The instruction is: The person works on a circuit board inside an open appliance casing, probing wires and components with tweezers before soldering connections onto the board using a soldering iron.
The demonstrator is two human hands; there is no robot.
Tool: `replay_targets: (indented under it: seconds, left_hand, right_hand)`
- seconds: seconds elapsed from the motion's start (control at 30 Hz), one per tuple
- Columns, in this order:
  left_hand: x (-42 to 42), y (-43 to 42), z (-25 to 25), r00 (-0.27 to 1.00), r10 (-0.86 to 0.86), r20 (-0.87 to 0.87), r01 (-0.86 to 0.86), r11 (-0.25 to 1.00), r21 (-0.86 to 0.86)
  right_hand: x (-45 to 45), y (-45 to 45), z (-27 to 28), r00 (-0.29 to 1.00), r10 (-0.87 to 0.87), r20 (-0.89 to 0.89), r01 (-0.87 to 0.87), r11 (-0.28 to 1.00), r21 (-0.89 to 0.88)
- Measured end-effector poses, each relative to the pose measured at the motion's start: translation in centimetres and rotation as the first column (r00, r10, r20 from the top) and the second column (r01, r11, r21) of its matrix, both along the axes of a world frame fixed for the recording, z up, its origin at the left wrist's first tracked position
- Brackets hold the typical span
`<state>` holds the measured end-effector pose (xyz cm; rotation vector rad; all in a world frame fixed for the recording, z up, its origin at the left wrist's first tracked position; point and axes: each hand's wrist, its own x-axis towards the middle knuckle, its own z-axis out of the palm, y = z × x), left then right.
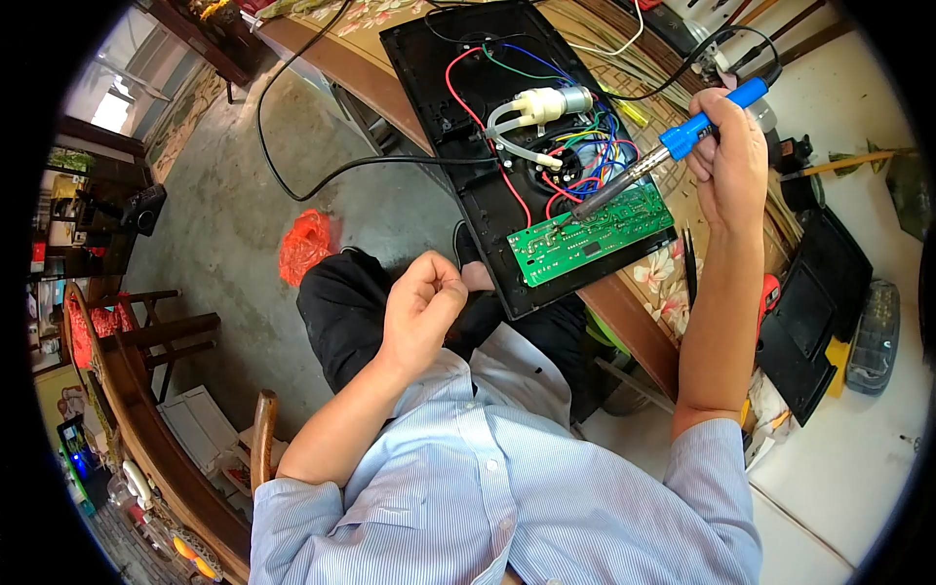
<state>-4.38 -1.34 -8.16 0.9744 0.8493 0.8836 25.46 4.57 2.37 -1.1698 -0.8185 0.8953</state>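
My right hand (729,161) is wrapped round the blue handle of a soldering iron (689,135). The iron's tip points down-left and reaches the green circuit board (595,239); whether it touches is too small to tell. The board lies on the lower part of a black panel (458,127), which also carries a small pump (548,105) with clear tubing and a bundle of coloured wires (609,156). My left hand (426,307) is closed near my lap, left of the panel's lower corner, its fingers curled in; what they hold, if anything, is hidden.
The panel overhangs the edge of a wooden table (639,327). A black cable (361,164) loops off its left side. Black tweezers (690,263) lie right of the board. A black case (814,312) stands farther right. A red plastic bag (305,249) is on the floor.
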Motion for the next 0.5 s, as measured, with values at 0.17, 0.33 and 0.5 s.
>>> replay_targets:
  seconds: [0.17,0.33,0.5]
  left_hand:
    - [-0.02,-0.02,-0.17,1.000,0.002,0.007,-0.002,1.000,-0.005]
    - [0.01,0.03,-0.03,1.000,0.007,-0.017,-0.007,1.000,-0.008]
    - [0.03,0.03,-0.05,1.000,0.011,-0.001,-0.011,1.000,-0.011]
  right_hand:
    - [0.04,0.01,-0.05,1.000,0.008,-0.004,-0.008,1.000,-0.003]
    - [0.02,-0.04,-0.10,1.000,0.007,0.008,-0.007,1.000,0.007]
    - [-0.16,-0.07,0.06,1.000,0.018,0.004,-0.018,1.000,0.012]
